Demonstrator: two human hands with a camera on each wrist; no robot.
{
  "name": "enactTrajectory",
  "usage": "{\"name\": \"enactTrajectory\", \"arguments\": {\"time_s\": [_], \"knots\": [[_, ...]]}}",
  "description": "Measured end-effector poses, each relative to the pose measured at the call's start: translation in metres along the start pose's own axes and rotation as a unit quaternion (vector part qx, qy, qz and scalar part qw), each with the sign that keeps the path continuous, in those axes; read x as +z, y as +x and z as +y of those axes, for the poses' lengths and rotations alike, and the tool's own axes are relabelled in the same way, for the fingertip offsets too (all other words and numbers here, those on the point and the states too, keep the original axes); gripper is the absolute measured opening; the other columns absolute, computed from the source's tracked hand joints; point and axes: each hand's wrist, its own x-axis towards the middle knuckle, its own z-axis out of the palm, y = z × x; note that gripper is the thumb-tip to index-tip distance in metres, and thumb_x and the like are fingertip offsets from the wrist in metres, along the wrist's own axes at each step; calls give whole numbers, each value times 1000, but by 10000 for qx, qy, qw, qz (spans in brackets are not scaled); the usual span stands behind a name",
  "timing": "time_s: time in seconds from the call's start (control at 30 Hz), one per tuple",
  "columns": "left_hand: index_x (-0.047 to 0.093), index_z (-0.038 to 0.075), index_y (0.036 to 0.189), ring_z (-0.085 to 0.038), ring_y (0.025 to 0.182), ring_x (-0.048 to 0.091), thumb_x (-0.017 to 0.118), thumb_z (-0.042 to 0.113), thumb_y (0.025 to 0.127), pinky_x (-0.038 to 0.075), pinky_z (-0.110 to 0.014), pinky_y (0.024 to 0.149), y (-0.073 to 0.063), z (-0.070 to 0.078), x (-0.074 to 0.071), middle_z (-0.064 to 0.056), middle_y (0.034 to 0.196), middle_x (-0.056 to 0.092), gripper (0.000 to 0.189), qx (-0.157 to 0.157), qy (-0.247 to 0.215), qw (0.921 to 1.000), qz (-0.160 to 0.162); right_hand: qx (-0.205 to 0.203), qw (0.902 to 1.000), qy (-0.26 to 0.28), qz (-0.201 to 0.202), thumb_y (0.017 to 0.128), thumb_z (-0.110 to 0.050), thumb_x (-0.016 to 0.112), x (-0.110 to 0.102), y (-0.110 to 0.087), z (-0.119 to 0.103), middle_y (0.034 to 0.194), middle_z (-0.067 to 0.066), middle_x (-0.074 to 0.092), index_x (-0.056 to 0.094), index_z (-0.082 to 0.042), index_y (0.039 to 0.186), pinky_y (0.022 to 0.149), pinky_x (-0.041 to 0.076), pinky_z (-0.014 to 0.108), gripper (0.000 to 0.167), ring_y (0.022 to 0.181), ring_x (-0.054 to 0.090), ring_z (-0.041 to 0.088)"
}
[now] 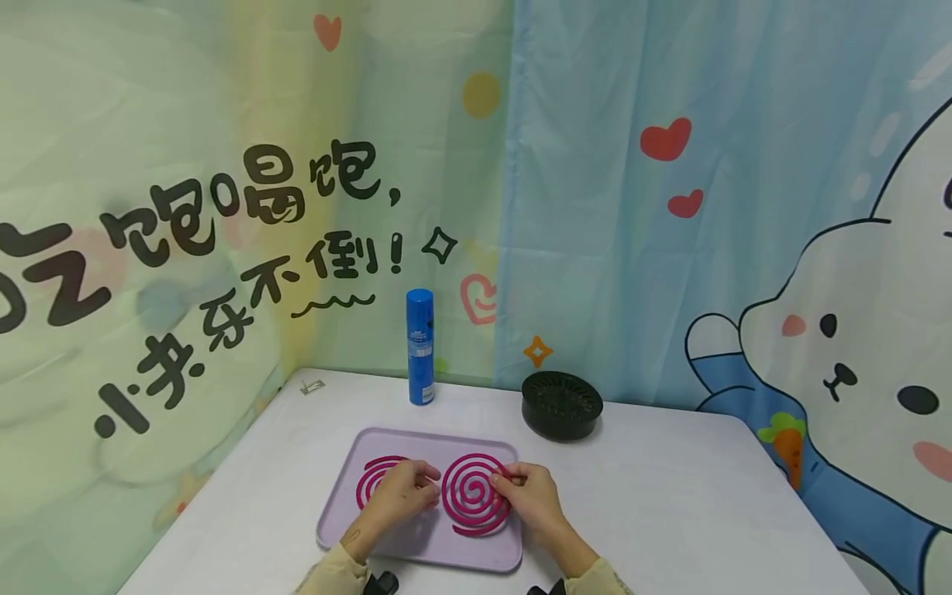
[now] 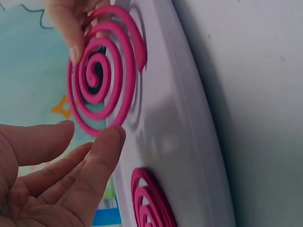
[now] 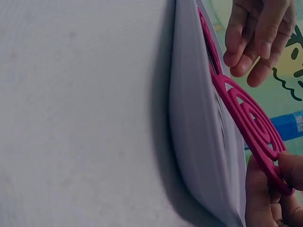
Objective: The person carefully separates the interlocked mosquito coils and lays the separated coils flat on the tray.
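Observation:
A pink spiral mosquito coil is pinched at its right edge between the thumb and fingers of my right hand, tilted above the lilac tray. My left hand hovers over the tray's left part, its thumb apart from its loosely bent fingers. In the left wrist view the left fingertips lie close to the held coil's edge; whether they touch it I cannot tell. More pink coil lies on the tray, partly hidden under the left hand in the head view.
A blue spray can stands upright behind the tray. To its right sits a round black slotted container. A small metal piece lies near the white table's back left corner. Printed curtains hang behind the table.

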Motion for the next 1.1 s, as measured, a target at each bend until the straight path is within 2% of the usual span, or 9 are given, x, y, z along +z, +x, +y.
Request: {"name": "enactTrajectory", "arguments": {"time_s": [0.3, 0.47, 0.57, 0.73, 0.87, 0.97, 1.1], "knots": [[69, -11, 103, -12, 70, 62, 70, 0, 85, 52, -23, 61, 2, 0, 7, -9, 82, 71, 22, -11, 381, 9992, -136, -58, 9997, 228, -67, 86, -8, 78, 2, 0, 0, 79, 2, 65, 68, 8, 107, 56, 49, 17, 28, 68, 57, 7], [70, -10, 103, -12, 75, 62, 71, 2, 85, 53, -27, 67, 1, -1, 8, -10, 85, 71, 21, 66, 604, 9981, -70, -164, 9981, 513, -286, 88, -3, 74, -2, 0, 0, 80, 5, 71, 65, 11, 112, 59, 55, 20, 29, 69, 63, 7], [70, -10, 103, -13, 76, 62, 71, 4, 86, 53, -29, 69, 1, -1, 9, -10, 86, 72, 22, 27, 673, 9977, -46, -220, 9986, 324, -363, 90, -2, 72, -5, 0, -2, 84, 8, 74, 66, 11, 113, 63, 59, 24, 28, 73, 64, 8], [70, -9, 104, -14, 76, 62, 71, 5, 86, 53, -30, 69, 1, -1, 10, -9, 85, 72, 23, -95, 719, 9974, -22, -395, 9972, -381, -516, 92, -3, 70, -9, 2, -5, 89, 7, 72, 69, 7, 114, 66, 60, 25, 25, 77, 64, 10], [70, -9, 105, -14, 76, 61, 71, 5, 86, 53, -31, 69, 2, -1, 11, -9, 86, 71, 23, -92, 729, 9973, -56, -878, 9866, -1141, -773, 91, -1, 69, -14, 3, -6, 90, 6, 67, 70, 6, 117, 62, 57, 22, 26, 77, 61, 12], [70, -10, 105, -14, 75, 61, 71, 5, 87, 52, -29, 67, 2, -2, 11, -9, 84, 71, 24, -30, 709, 9974, -89, -1278, 9725, -1696, -954, 91, 1, 68, -16, 3, -8, 89, 7, 67, 69, 7, 118, 59, 54, 21, 28, 74, 58, 12], [69, -11, 104, -13, 74, 61, 70, 5, 87, 52, -29, 66, 2, -3, 10, -9, 83, 72, 23, -21, 694, 9976, -75, -1522, 9533, -2322, -1192, 90, 3, 67, -17, 5, -10, 90, 9, 69, 68, 10, 118, 64, 55, 25, 29, 76, 58, 14]]}}
